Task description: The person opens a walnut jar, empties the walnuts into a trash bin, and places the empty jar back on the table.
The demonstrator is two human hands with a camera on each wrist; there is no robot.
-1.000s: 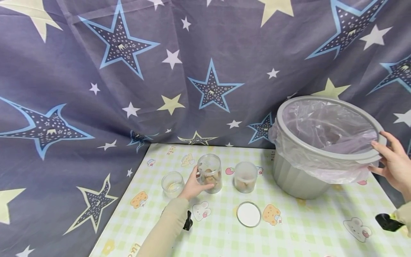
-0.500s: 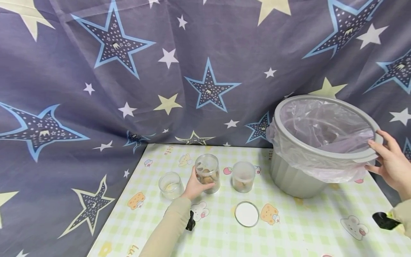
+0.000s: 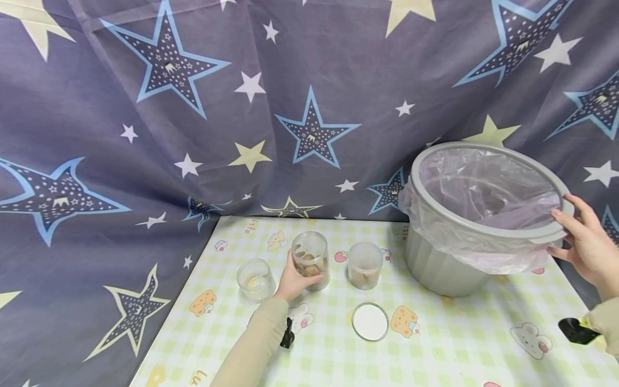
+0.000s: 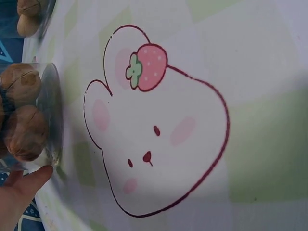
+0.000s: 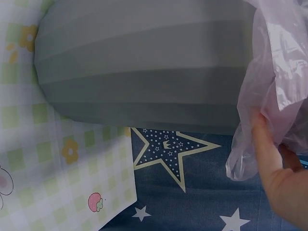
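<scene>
My left hand (image 3: 294,280) grips a tall clear jar (image 3: 309,247) from its left side, fingers and thumb curled round it. Brown, walnut-like nuts (image 4: 25,131) show through its wall in the left wrist view. The jar stands upright on the table. At the far right my right hand (image 3: 589,241) holds the rim of a grey trash bin (image 3: 437,263), which leans a little. A thin pinkish bag (image 5: 288,57) lines the bin and hangs over its rim. In the right wrist view, fingers (image 5: 265,144) press against the bag.
A low clear jar (image 3: 256,279) with a little yellowish matter inside stands left of the held jar. To its right is a frosted jar (image 3: 365,263) with some brown contents. A round white lid (image 3: 370,321) lies on the checked tablecloth (image 3: 329,355). A star-patterned curtain (image 3: 217,107) hangs behind.
Everything has slid slightly left in the head view, as the camera has turned a little. Both hands keep their holds on the jar and the bin.
</scene>
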